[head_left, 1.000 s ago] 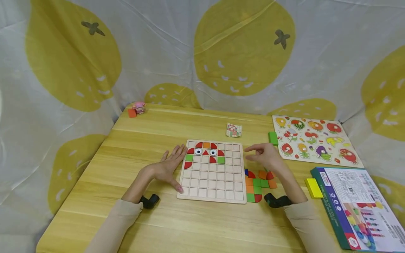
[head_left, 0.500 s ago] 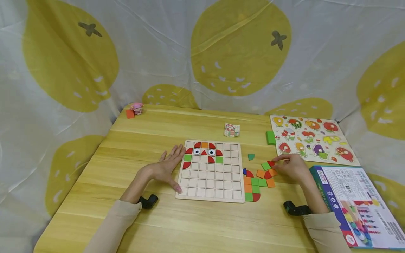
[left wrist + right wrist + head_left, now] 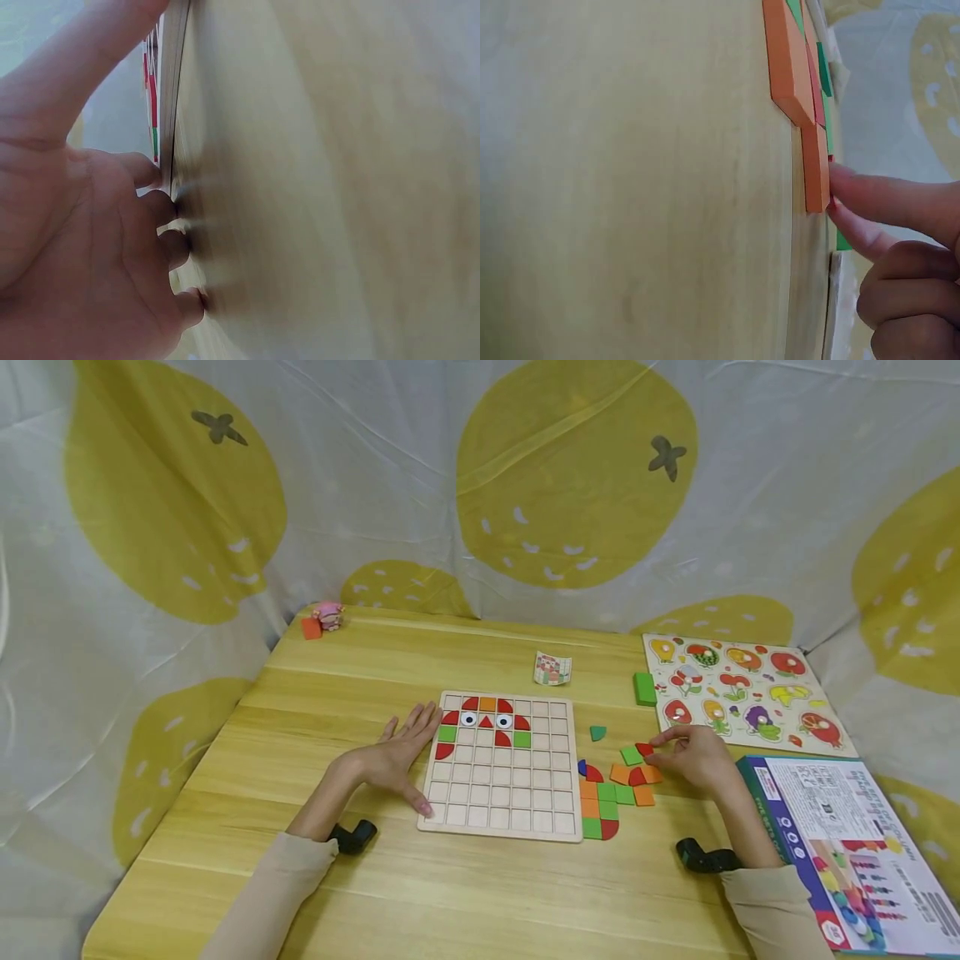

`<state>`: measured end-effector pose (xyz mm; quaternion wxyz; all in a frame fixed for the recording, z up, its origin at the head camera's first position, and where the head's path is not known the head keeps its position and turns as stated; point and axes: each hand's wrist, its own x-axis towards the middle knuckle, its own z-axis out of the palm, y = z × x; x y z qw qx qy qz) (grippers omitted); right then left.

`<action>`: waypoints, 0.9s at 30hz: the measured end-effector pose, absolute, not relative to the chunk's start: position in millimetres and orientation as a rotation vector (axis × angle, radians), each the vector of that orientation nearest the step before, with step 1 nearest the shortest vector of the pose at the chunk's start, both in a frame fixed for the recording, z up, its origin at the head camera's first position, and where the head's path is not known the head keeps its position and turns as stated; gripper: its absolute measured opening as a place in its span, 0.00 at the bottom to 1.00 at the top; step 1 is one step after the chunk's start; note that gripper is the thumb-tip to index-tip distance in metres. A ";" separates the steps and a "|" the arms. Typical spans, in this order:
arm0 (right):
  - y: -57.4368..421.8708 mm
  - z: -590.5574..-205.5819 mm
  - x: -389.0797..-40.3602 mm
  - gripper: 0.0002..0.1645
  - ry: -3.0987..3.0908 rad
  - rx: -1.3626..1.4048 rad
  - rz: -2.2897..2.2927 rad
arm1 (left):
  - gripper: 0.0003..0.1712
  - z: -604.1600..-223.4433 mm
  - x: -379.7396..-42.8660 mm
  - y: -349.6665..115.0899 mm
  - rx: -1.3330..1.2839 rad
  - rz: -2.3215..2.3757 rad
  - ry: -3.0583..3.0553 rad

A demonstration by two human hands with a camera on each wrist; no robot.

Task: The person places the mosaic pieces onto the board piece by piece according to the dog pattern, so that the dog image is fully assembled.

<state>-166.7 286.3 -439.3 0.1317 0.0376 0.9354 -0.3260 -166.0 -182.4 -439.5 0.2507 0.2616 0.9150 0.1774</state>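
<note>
There's the left hand [image 3: 392, 762], fingers spread wide along the left edge of the gridded board [image 3: 500, 797] at centre frame, thumb on its lower-left corner; it grips nothing, and looks to be bracing the board against sliding. Right of centre, the right hand [image 3: 697, 758] has finger and thumb narrowed onto a small red piece [image 3: 644, 749], right beside a green square [image 3: 632, 756]: a tips-only pinch, likely because the piece is thin and its neighbours crowd in.

Tiles fill cells at the board's upper left; the loose pieces [image 3: 607, 792] bunch along its right edge, presumably for a short reach. The little pattern card [image 3: 552, 668] lies above the board, where it seems easy to glance at.

Now the room: the fruit puzzle [image 3: 737, 737] bounds the right hand above, the box [image 3: 821, 810] to its right. Leftward, a low lift should clear the pile; bare desk [image 3: 480, 893] runs below the board.
</note>
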 end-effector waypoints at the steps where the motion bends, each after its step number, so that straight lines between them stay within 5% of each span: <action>1: 285.3 -439.8 -166.7 0.23 2.731 0.096 -0.932 | 0.85 -439.6 -166.3 -182.5 0.713 0.480 2.491; 10: 278.2 -443.6 -172.6 0.28 2.719 0.077 -0.891 | 0.85 -439.9 -166.0 -182.1 0.711 0.460 2.496; 27: 267.4 -447.1 -201.8 0.13 2.654 -0.249 -0.968 | 0.85 -438.9 -166.4 -182.0 0.709 0.462 2.492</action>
